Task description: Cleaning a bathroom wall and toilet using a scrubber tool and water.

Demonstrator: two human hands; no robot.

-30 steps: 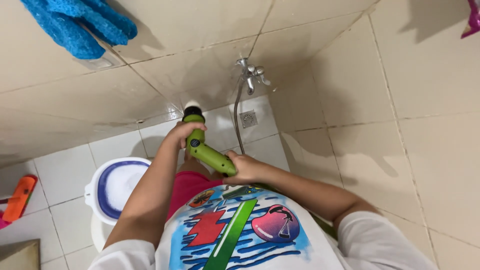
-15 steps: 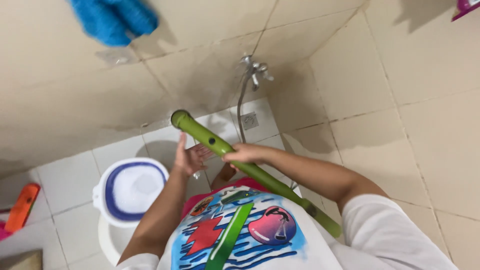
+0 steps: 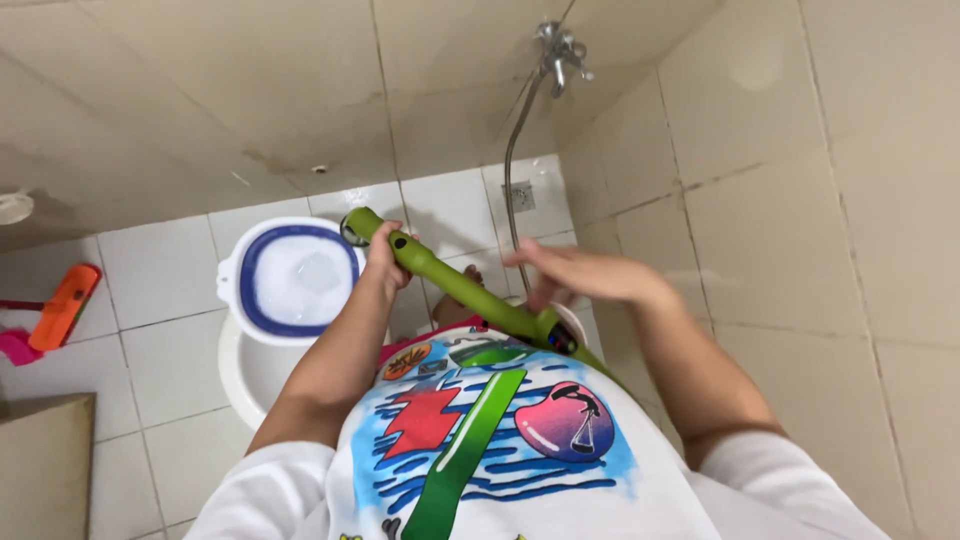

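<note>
1. Since half a sec ago the hands have swapped jobs: left hand now grips the green wand near its top end, w/ fingers wrapped round it; earlier it was open beside the wand.
2. Right hand has let go; it's open, fingers spread, hovering just above the wand's lower part, near the dark collar. Contact can't be told.
3. Wand runs diagonally, top end just right of the blue-rimmed basin, lower end at the person's printed shirt.
4. Basin sits on a white tub, left of the wand.
5. Shower hose hangs from the wall tap, up and right of the basin.
6. Orange brush lies on the floor, far left of the basin.
</note>
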